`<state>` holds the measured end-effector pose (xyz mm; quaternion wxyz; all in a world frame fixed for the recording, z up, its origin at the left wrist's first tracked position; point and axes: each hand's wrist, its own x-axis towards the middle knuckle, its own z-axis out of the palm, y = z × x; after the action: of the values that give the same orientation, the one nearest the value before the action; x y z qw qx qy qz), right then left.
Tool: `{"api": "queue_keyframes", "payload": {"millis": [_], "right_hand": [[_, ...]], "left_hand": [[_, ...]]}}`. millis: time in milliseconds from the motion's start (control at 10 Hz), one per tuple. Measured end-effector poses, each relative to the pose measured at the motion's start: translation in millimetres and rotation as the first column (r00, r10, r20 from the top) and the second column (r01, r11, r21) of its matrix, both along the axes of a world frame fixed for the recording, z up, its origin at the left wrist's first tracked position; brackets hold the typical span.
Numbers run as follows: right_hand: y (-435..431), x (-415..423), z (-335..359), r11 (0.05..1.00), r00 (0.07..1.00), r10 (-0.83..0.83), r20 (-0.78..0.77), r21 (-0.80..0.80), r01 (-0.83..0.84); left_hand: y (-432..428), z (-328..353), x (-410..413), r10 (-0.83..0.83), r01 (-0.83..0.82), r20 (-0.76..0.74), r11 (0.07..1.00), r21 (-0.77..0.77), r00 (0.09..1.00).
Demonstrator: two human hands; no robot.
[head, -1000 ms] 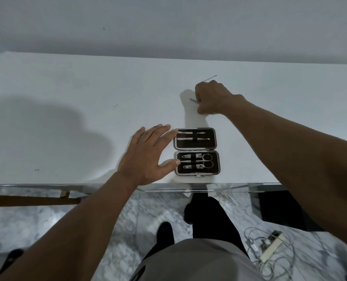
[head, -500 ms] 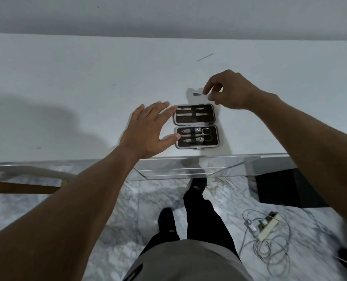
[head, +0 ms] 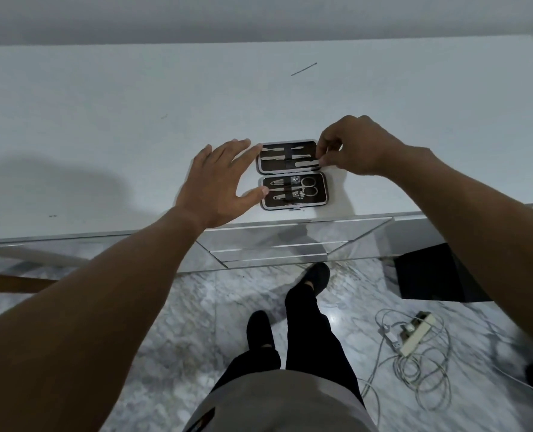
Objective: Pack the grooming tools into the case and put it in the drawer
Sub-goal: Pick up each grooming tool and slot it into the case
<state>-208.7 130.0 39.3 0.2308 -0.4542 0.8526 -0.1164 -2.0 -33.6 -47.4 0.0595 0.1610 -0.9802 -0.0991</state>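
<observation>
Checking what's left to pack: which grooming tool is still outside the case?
The thin metal stick lying alone, far back on the white table. Every other tool sits in the open case, where the right hand is seating one.

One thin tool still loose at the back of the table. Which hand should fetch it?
Probably right. The loose thin tool lies behind the open case, nearer the right hand, which is seating a tool in the far half. The left hand lies flat, bracing the case.
</observation>
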Motion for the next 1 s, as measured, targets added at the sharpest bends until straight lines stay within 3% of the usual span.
{"api": "queue_keyframes", "payload": {"millis": [300,1000], "right_hand": [[2,3,-6,0.993,0.977,0.116,-0.177,-0.007,-0.119],[-13,12,-11,0.978,0.942,0.207,-0.263,0.037,-0.204]], "left_hand": [[0,0,0,0.001,-0.001,0.001,1.000,0.012,1.000],[0,0,0,0.005,-0.005,-0.009,1.000,0.015,1.000]]}}
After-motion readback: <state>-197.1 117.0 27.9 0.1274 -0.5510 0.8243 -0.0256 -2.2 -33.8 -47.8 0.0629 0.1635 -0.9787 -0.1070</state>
